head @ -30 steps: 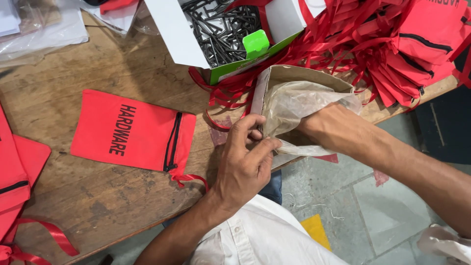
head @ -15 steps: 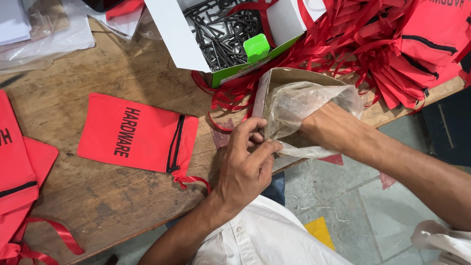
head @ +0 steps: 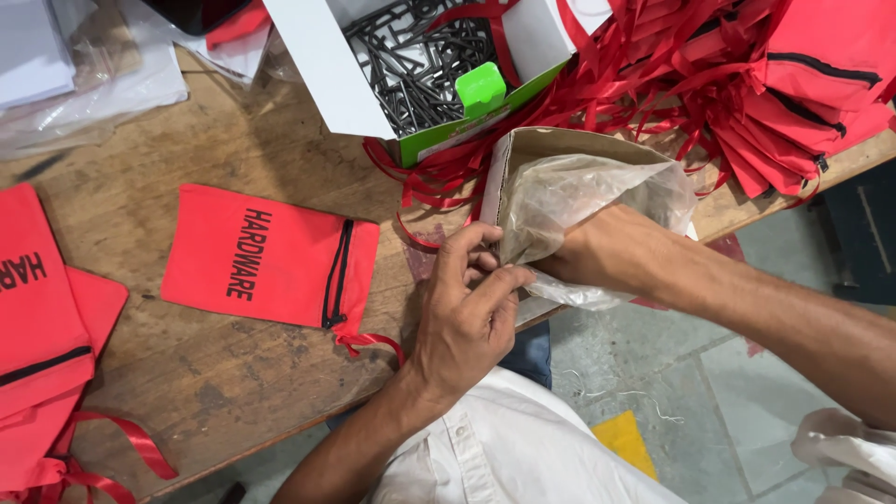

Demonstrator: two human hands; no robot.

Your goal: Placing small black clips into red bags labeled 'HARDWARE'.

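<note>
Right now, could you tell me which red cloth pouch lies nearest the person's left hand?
The flat red drawstring pouch lying alone just beside the left hand; the others sit at the table's far edges.

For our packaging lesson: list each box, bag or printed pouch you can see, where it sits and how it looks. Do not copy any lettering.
Brown box: table edge, open, lined with a clear plastic bag; right hand reaches inside, left hand pinches the bag.
White box: top centre, open, green edge, holds black metal parts.
Red pouch: flat on the table, left of the hands, black print and zip.
Pouch pile: top right, red with ribbons.
</note>
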